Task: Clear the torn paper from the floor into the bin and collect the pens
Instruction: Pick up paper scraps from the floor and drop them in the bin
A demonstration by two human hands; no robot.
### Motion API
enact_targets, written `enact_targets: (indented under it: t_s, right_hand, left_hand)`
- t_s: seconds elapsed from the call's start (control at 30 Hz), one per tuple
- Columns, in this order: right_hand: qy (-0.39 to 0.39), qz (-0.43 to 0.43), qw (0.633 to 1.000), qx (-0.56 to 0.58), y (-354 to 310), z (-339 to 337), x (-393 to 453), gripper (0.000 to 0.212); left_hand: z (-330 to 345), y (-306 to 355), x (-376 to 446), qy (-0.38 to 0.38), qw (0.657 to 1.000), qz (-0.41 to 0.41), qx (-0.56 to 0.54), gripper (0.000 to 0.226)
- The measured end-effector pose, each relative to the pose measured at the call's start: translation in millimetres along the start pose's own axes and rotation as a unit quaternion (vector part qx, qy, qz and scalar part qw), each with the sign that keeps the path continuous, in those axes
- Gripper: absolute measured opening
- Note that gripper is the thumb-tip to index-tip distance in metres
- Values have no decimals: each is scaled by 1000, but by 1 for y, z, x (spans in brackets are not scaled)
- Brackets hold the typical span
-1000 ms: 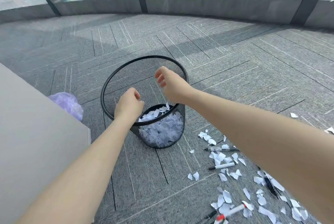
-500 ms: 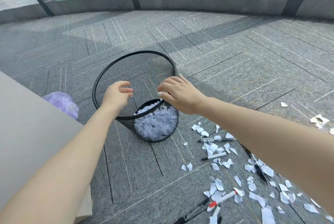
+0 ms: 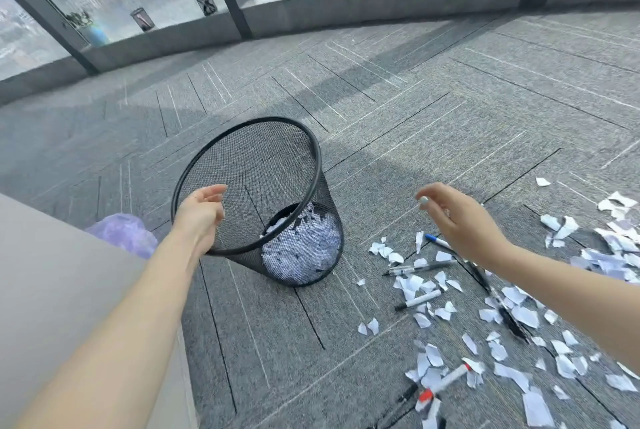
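Observation:
A black mesh bin (image 3: 313, 165) stands tilted on the grey carpet, with torn white paper (image 3: 298, 248) piled in its bottom. My left hand (image 3: 199, 217) is at the bin's near-left rim, fingers apart and holding nothing. My right hand (image 3: 457, 220) hovers empty to the right of the bin, fingers loosely spread above the litter. Many torn paper scraps (image 3: 519, 311) lie across the floor at right. Among them are a blue-capped pen (image 3: 435, 240), a black pen (image 3: 415, 268), a black-capped marker (image 3: 419, 300) and a red-capped marker (image 3: 446, 378).
A grey desk top (image 3: 52, 290) fills the lower left, with a purple plastic bag (image 3: 121, 231) on the floor behind it. On the window ledge stand two mesh pen holders (image 3: 207, 2) (image 3: 142, 19) and a potted plant (image 3: 91, 32). Open carpet stretches beyond the bin.
My right hand has pulled back from over the bin and moved right, above the scraps. My left hand has opened from a fist at the rim. The view has swung right.

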State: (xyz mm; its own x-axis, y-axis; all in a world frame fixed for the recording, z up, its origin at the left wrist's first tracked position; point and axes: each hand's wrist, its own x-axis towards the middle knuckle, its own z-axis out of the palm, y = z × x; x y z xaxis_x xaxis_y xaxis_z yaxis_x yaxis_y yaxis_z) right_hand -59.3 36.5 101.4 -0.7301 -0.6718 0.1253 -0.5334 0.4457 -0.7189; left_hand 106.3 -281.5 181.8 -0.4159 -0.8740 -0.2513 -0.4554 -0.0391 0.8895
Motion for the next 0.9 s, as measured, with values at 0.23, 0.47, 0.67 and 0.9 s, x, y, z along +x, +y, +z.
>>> enact_targets:
  t_s: [0.23,0.47,0.67,0.9]
  right_hand:
    - [-226,137,956,-128,70,-42,-16,24]
    - [-299,240,891,-245,155,-99,-22,28]
    - [-232,275,902,-238,217,-140,-61,37]
    - [-53,313,933,-169,299,-141,-54,38]
  left_hand:
    - [64,34,-62,38,936,298,185,37]
    - [218,28,-154,-315,769,460,315,29]
    - [305,-82,-220,-529,557,357,532,46]
    - [379,-132,-293,-477,530,310,629,67]
